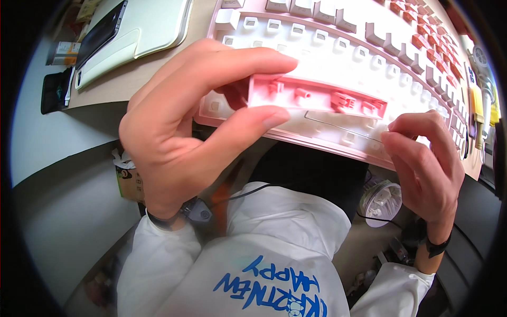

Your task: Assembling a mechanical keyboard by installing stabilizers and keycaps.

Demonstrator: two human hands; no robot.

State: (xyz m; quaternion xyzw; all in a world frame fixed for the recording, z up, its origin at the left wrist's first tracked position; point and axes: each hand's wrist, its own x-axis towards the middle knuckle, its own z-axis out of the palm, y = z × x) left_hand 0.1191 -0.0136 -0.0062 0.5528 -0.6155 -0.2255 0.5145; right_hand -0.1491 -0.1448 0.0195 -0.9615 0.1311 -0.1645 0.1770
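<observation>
My left hand [169,121] pinches one end of a long pink keycap [319,98], a spacebar, between thumb and fingers. Its hollow underside faces me, showing the molded stems and clips inside. A thin bent metal stabilizer wire [343,127] runs just below the keycap, and its right end is between the thumb and fingertips of my right hand [428,158]. Whether the wire's left end touches the keycap I cannot tell. Both hands are over the near edge of a pink and white keyboard [327,151], where many switch positions are bare of keycaps.
Grey keycaps [377,34] and red-pink keycaps [422,26] stand toward the keyboard's far right. A dark phone [103,33] lies on a white case [153,37] at the left of the desk. Below the desk are a clear plastic bin [383,205] and a black cable [253,190].
</observation>
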